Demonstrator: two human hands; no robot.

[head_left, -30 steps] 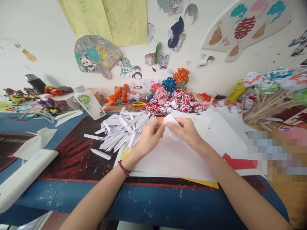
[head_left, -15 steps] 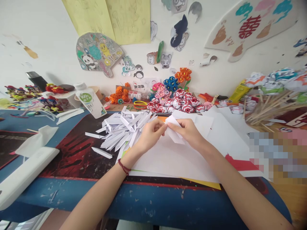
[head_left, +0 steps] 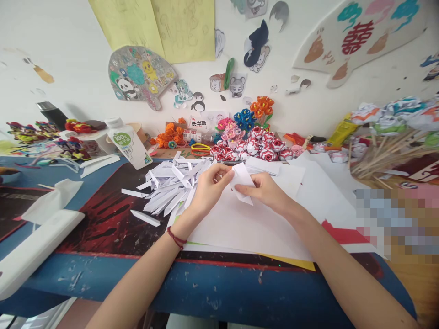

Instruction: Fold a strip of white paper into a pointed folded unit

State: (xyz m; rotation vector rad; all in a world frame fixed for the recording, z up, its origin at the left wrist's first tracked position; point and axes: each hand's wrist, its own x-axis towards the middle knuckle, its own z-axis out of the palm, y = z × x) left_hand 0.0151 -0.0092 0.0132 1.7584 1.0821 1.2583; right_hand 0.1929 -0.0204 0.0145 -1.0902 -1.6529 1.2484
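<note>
Both hands meet over the middle of the desk on a small white folded paper piece [head_left: 242,177]. My left hand [head_left: 207,191] pinches its left edge with thumb and fingers closed. My right hand [head_left: 267,191] grips it from the right and underneath. The piece is held just above a large white paper sheet [head_left: 247,226]. A pile of folded white paper strips [head_left: 173,186] lies directly left of my left hand.
Red-and-white paper roses [head_left: 258,147] and coloured paper flowers [head_left: 244,119] line the wall. A white milk bottle [head_left: 127,142] stands at the back left. Paper flowers on wooden sticks [head_left: 387,148] lie at the right. A long white object [head_left: 36,248] rests at the near left.
The paper piece has turned and lifted slightly between my hands. My left fingers have shifted up along its left edge; my right hand has dropped a little beneath it.
</note>
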